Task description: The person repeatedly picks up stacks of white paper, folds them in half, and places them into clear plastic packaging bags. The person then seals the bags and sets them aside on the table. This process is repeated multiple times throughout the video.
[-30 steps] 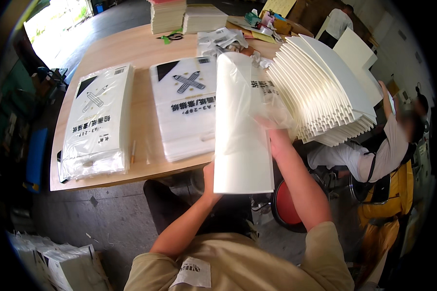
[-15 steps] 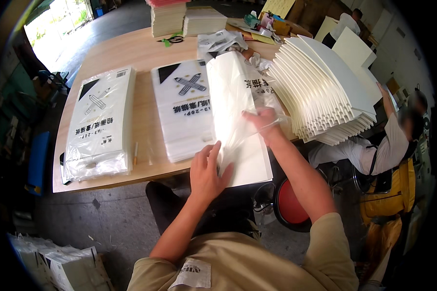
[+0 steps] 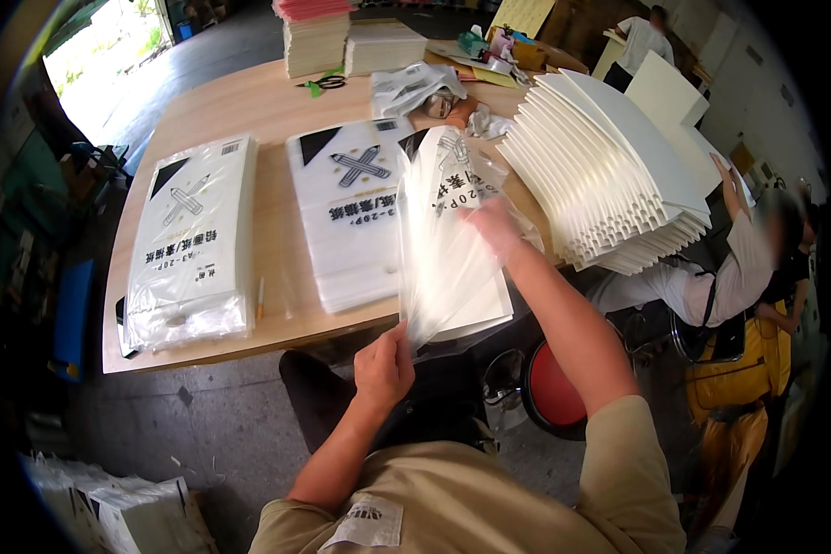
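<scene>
A clear plastic bag (image 3: pixel 434 198) with black print and a pencil drawing lies over a stack of white paper sheets (image 3: pixel 483 303) at the table's front edge. The paper's lower right corner sticks out of the bag. My left hand (image 3: pixel 384 367) is closed on the bag's near left corner, just off the table edge. My right hand (image 3: pixel 494 229) is on the bag's right side, its fingers smeared by motion. Left of this bag lies a pile of flat printed plastic bags (image 3: pixel 346 240). Farther left sits a stack of filled, wrapped paper packs (image 3: pixel 189 235).
Fanned stacks of white paper (image 3: pixel 600 175) stand at the table's right. Scissors (image 3: pixel 325 84), paper piles (image 3: pixel 383 48) and crumpled plastic (image 3: pixel 414 88) lie at the back. A red stool (image 3: pixel 554 392) stands below the edge. A seated person (image 3: pixel 743 245) is at the right.
My left hand has gone from lying spread on the paper to gripping the bag's near corner, lower down. The bag's printed side now spreads over the paper, and my right hand stays near the same spot.
</scene>
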Demonstrator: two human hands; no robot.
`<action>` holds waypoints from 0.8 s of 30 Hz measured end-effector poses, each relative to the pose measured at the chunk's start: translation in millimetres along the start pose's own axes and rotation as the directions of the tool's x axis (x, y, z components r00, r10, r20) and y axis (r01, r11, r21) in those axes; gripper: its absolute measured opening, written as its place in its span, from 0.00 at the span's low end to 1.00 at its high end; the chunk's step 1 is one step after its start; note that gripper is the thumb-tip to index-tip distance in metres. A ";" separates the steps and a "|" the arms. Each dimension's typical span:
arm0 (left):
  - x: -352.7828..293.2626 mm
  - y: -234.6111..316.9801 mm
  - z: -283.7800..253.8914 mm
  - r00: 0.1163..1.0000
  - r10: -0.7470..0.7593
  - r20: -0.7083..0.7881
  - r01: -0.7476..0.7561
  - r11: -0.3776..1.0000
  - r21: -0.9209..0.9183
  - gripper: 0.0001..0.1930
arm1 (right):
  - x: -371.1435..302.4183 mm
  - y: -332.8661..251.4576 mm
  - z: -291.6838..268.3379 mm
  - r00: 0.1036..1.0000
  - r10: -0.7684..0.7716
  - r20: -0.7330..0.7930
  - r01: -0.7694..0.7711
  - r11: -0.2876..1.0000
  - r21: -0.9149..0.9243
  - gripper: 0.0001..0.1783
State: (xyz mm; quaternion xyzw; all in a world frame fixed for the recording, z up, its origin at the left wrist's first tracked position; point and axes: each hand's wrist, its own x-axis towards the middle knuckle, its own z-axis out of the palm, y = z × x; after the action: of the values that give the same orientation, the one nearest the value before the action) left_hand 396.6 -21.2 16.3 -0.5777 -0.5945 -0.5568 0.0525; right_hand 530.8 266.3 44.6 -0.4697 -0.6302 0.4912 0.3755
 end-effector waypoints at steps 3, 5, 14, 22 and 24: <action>-1.1 -6.3 -3.2 1.000 0.007 -0.003 -0.007 0.999 0.035 0.08 | 4.5 2.6 2.7 0.996 -0.042 0.074 0.046 0.997 -0.054 0.18; 7.3 -3.9 -6.9 0.999 -0.036 0.029 0.035 0.999 0.032 0.09 | 15.8 19.1 -4.2 0.999 -0.032 0.029 0.036 0.986 -0.161 0.20; 59.0 8.7 7.4 0.987 -0.006 0.162 -0.022 0.985 0.173 0.04 | 22.9 -28.2 23.1 0.960 -0.278 -0.032 0.149 0.604 -0.783 0.27; 33.4 -12.9 8.9 0.979 -0.111 0.173 0.085 0.985 0.147 0.03 | 4.9 -28.2 30.4 0.994 0.084 -0.070 -0.107 0.876 -0.469 0.44; 31.5 -16.4 4.6 0.974 -0.149 0.173 0.125 0.982 0.143 0.03 | 1.8 3.0 26.6 0.997 -0.028 -0.078 -0.022 0.817 -0.576 0.42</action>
State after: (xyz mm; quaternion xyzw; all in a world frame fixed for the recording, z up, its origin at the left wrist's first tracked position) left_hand 376.8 6.6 27.0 -0.5794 -0.6706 -0.4633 -0.0029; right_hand 506.1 261.1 35.4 -0.5802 -0.7339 0.2573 0.2421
